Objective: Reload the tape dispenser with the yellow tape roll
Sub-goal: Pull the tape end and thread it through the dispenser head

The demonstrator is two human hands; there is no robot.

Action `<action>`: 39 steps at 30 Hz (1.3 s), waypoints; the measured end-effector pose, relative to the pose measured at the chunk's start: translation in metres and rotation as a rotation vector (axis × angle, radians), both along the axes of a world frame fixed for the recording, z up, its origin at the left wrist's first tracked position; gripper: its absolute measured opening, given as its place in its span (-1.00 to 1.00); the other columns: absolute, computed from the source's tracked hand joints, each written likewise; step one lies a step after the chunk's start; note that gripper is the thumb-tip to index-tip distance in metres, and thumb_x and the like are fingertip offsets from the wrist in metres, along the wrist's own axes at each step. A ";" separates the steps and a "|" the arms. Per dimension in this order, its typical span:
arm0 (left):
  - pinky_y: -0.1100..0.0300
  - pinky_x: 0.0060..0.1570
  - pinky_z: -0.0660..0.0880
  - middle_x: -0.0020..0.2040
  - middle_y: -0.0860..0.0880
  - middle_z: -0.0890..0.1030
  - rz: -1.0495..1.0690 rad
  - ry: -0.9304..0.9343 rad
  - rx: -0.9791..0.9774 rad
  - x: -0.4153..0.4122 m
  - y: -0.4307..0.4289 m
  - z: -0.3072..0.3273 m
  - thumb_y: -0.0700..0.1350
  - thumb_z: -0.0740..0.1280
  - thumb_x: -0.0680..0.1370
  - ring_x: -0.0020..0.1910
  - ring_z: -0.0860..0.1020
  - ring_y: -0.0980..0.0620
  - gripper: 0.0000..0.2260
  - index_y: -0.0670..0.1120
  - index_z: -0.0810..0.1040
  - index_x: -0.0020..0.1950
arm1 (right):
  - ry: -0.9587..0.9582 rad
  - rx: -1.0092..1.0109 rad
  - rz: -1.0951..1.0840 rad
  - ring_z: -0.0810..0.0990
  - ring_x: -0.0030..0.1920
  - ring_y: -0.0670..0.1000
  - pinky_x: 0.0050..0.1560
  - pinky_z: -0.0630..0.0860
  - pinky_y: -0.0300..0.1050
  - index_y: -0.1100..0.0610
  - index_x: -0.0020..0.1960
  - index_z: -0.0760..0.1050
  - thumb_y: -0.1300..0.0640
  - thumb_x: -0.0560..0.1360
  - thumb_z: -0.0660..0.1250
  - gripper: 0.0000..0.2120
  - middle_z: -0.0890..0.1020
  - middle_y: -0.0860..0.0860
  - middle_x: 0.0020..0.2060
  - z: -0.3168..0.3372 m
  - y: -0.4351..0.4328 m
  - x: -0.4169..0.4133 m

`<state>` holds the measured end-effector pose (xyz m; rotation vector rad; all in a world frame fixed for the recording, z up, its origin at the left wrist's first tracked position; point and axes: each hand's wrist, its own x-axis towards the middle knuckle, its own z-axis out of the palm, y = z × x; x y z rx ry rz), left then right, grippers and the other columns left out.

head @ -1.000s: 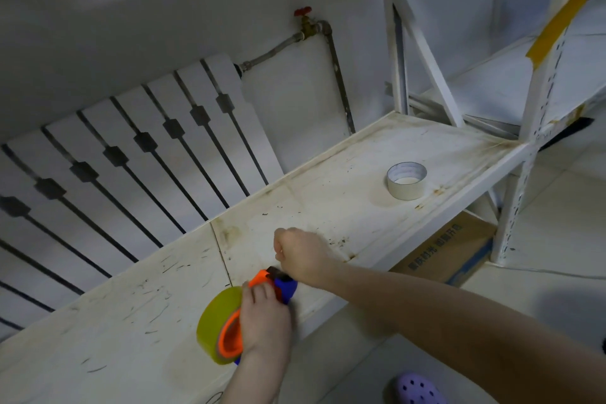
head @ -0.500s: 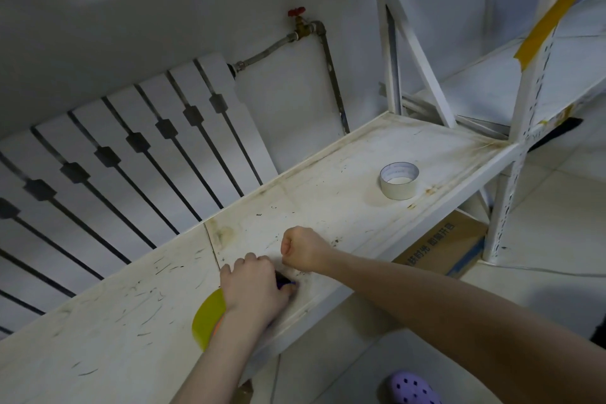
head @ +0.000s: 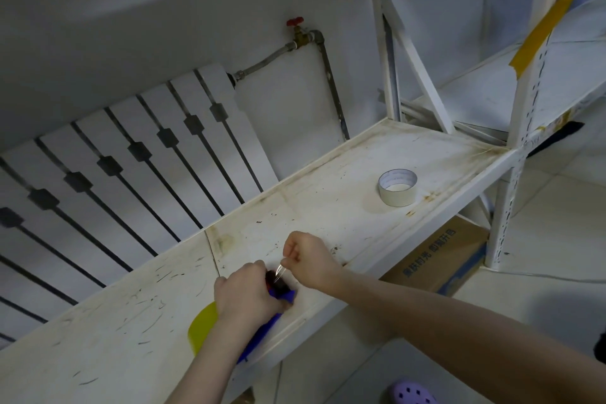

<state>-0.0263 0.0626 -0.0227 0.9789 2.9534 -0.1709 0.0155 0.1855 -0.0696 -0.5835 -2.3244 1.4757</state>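
Observation:
The blue tape dispenser (head: 262, 331) lies on the white shelf (head: 344, 213) near its front edge, with the yellow tape roll (head: 203, 325) mounted in it and showing to the left of my wrist. My left hand (head: 244, 297) presses down on top of the dispenser and covers most of it. My right hand (head: 308, 256) is closed just to the right, pinching the loose clear end of the tape (head: 279, 272) and holding it above the dispenser's front.
An emptied cardboard tape core (head: 397, 187) stands further right on the shelf. A white radiator (head: 131, 154) and a pipe with a red valve (head: 295, 23) are behind. A cardboard box (head: 439, 256) sits below the shelf. A shelf post (head: 511, 193) stands at the right.
My left hand turned the dispenser from upright to flat on the shelf and pressed onto it. My right hand now pulls the tape end up and away from the dispenser's front.

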 end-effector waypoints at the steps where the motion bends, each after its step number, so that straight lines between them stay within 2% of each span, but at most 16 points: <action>1: 0.09 -0.05 0.33 -0.13 0.09 0.52 -0.021 0.052 0.024 0.003 -0.003 0.001 0.26 0.37 0.26 -0.10 0.52 0.02 -0.58 0.03 0.43 -0.04 | 0.036 0.060 0.011 0.50 -0.27 -0.01 -0.13 0.56 0.02 0.07 -0.20 0.40 0.30 0.47 0.27 -0.84 0.47 -0.09 -0.35 0.005 -0.003 0.005; 4: 0.11 -0.06 0.36 -0.08 0.07 0.55 -0.042 0.149 0.149 0.010 -0.011 0.003 0.23 0.34 0.30 -0.08 0.56 0.00 -0.61 0.03 0.40 -0.04 | 0.148 0.272 0.041 0.54 -0.21 0.05 -0.14 0.56 0.09 -0.02 -0.19 0.36 0.23 0.47 0.26 -0.82 0.48 -0.08 -0.27 0.020 -0.014 0.019; 6: 0.11 -0.07 0.39 -0.10 0.07 0.54 -0.028 0.172 0.227 0.014 -0.015 0.006 0.21 0.35 0.30 -0.10 0.56 0.00 -0.63 0.04 0.37 -0.04 | 0.209 0.330 0.054 0.52 -0.21 0.05 -0.16 0.55 0.10 -0.06 -0.20 0.33 0.20 0.47 0.25 -0.81 0.46 -0.09 -0.24 0.033 -0.020 0.028; 11: 0.15 -0.21 0.31 -0.18 0.09 0.49 -0.036 0.210 0.402 0.027 -0.025 0.008 0.15 0.40 0.25 -0.15 0.56 -0.02 -0.63 0.03 0.33 -0.12 | 0.287 0.332 0.122 0.53 -0.21 0.04 -0.11 0.54 -0.01 0.15 -0.16 0.49 0.29 0.44 0.27 -0.93 0.53 0.04 -0.22 0.063 -0.035 0.046; 13: 0.13 -0.25 0.35 -0.21 0.08 0.49 -0.048 0.221 0.448 0.032 -0.029 0.005 0.14 0.43 0.22 -0.23 0.54 -0.03 -0.62 0.02 0.35 -0.14 | 0.288 0.300 0.113 0.52 -0.24 -0.01 -0.12 0.56 -0.06 0.14 -0.17 0.51 0.29 0.43 0.29 -0.92 0.54 0.01 -0.24 0.067 -0.037 0.052; 17: 0.11 -0.30 0.44 -0.25 0.08 0.47 -0.002 0.248 0.564 0.044 -0.033 0.003 0.12 0.47 0.18 -0.34 0.50 -0.02 -0.60 0.00 0.38 -0.16 | 0.246 0.105 0.007 0.51 -0.33 -0.12 -0.20 0.60 -0.14 -0.02 -0.27 0.48 0.23 0.40 0.34 -0.83 0.52 -0.12 -0.37 0.072 -0.032 0.059; 20: 0.12 -0.26 0.45 -0.25 0.10 0.44 0.038 0.225 0.624 0.053 -0.032 0.006 0.13 0.50 0.19 -0.32 0.49 0.00 -0.58 0.02 0.36 -0.15 | 0.229 0.046 0.006 0.49 -0.35 -0.14 -0.25 0.53 -0.27 -0.01 -0.30 0.48 0.24 0.40 0.38 -0.80 0.52 -0.10 -0.37 0.079 -0.027 0.064; 23: 0.15 -0.24 0.44 -0.22 0.11 0.41 0.036 0.208 0.638 0.057 -0.034 0.007 0.15 0.50 0.21 -0.31 0.44 0.03 -0.56 0.04 0.33 -0.13 | 0.204 0.040 0.044 0.53 -0.34 -0.15 -0.27 0.49 -0.36 0.04 -0.23 0.54 0.22 0.41 0.42 -0.89 0.56 -0.09 -0.36 0.084 -0.023 0.069; 28: 0.15 -0.14 0.46 -0.15 0.10 0.45 0.051 0.164 0.646 0.060 -0.039 0.005 0.18 0.51 0.21 -0.24 0.45 0.03 -0.50 0.09 0.28 -0.08 | 0.166 -0.001 0.072 0.59 -0.36 -0.14 -0.21 0.55 -0.28 0.10 -0.20 0.57 0.22 0.43 0.40 -0.94 0.59 -0.08 -0.38 0.083 -0.021 0.070; 34: 0.13 -0.16 0.48 -0.16 0.11 0.43 0.056 0.138 0.733 0.064 -0.039 0.007 0.14 0.54 0.22 -0.24 0.41 0.05 -0.51 0.07 0.33 -0.05 | 0.160 0.011 0.062 0.60 -0.32 -0.14 -0.13 0.61 -0.18 0.10 -0.16 0.57 0.19 0.45 0.38 -0.97 0.59 -0.09 -0.35 0.081 -0.019 0.068; 36: 0.15 -0.21 0.49 -0.16 0.11 0.43 0.051 0.122 0.770 0.063 -0.040 0.005 0.11 0.55 0.21 -0.24 0.42 0.06 -0.50 0.07 0.33 -0.04 | 0.148 0.021 0.059 0.62 -0.26 -0.10 -0.08 0.62 -0.14 0.03 -0.19 0.54 0.16 0.45 0.39 -0.93 0.59 -0.09 -0.32 0.079 -0.019 0.066; 39: 0.29 -0.35 0.35 -0.16 0.13 0.41 0.061 0.074 0.818 0.065 -0.040 0.004 0.07 0.57 0.22 -0.23 0.42 0.08 -0.50 0.07 0.33 -0.04 | 0.140 0.008 0.058 0.61 -0.21 -0.06 -0.02 0.61 -0.11 -0.03 -0.22 0.51 0.16 0.46 0.39 -0.86 0.59 -0.08 -0.29 0.075 -0.019 0.065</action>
